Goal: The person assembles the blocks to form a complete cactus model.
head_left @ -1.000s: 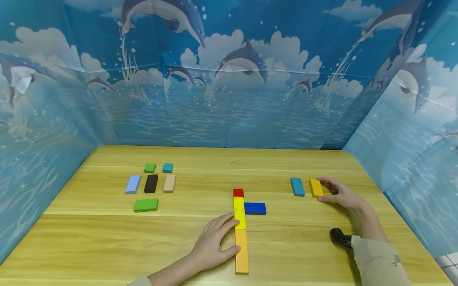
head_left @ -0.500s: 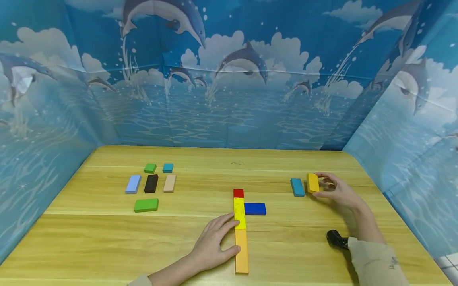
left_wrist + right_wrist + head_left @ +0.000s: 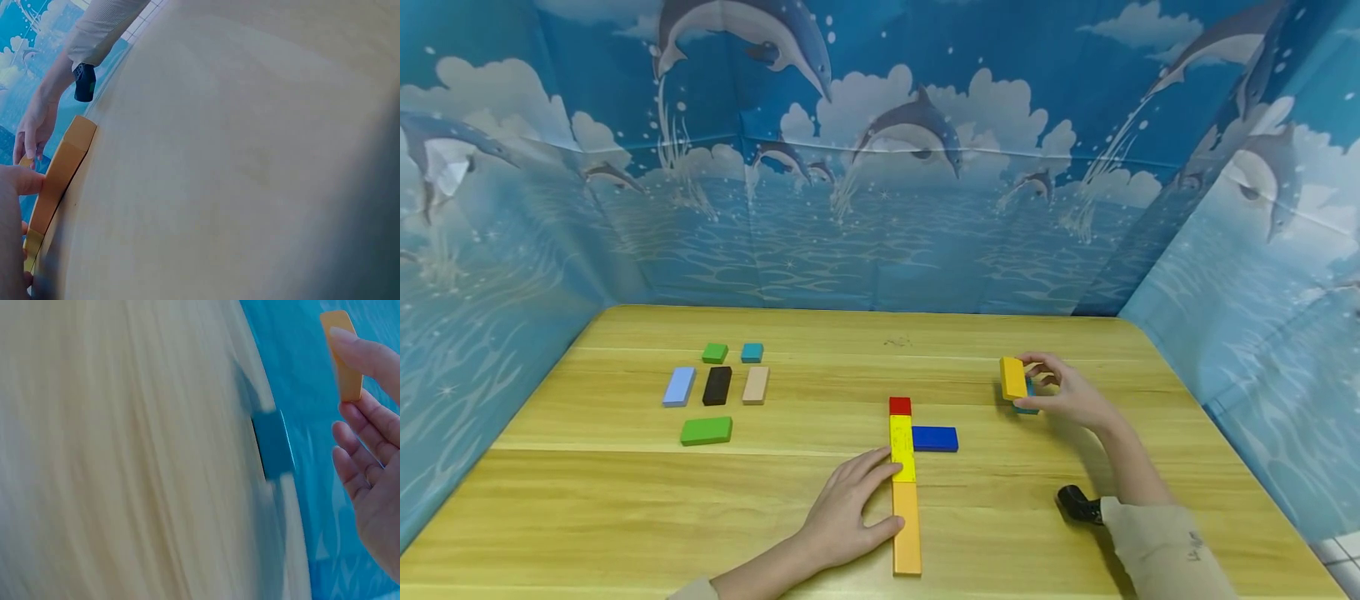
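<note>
My right hand (image 3: 1073,402) pinches a yellow-orange block (image 3: 1011,379) between thumb and fingers, off the table. In the right wrist view the held block (image 3: 347,372) is up above a teal block (image 3: 274,447), which the head view shows partly hidden behind it. My left hand (image 3: 850,510) rests at the row in the middle, fingertips on a bright yellow block (image 3: 902,446) and thumb against a long orange block (image 3: 907,542). A red block (image 3: 899,406) tops that row. Beside the yellow block lies a dark blue block (image 3: 936,439).
At the left lie a light blue block (image 3: 679,387), a black block (image 3: 717,386), a beige block (image 3: 756,386), a long green block (image 3: 707,431), a small green block (image 3: 715,353) and a small teal block (image 3: 752,352). A dolphin-print curtain (image 3: 880,250) borders the table.
My right hand has lifted the yellow-orange block from the table and carried it left, over the teal block. The left hand and the middle row have stayed still.
</note>
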Available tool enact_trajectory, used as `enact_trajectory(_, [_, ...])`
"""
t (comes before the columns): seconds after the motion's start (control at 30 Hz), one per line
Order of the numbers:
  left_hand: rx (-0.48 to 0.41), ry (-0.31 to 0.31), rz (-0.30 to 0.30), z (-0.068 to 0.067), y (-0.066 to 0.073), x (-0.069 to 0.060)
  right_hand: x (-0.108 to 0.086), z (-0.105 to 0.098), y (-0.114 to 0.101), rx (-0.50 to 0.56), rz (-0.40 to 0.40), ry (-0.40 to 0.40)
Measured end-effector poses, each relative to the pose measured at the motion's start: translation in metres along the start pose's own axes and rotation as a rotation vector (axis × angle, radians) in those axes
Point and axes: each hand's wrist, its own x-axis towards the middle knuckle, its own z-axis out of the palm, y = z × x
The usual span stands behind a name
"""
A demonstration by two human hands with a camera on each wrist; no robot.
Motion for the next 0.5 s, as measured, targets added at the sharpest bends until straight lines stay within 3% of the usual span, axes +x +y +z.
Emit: enact_trajectory(0.5, [-0.004,0.005,0.002,0.001,-0.001,-0.001,0.019,0.042,-0.022,-0.016,-0.055,-0.079])
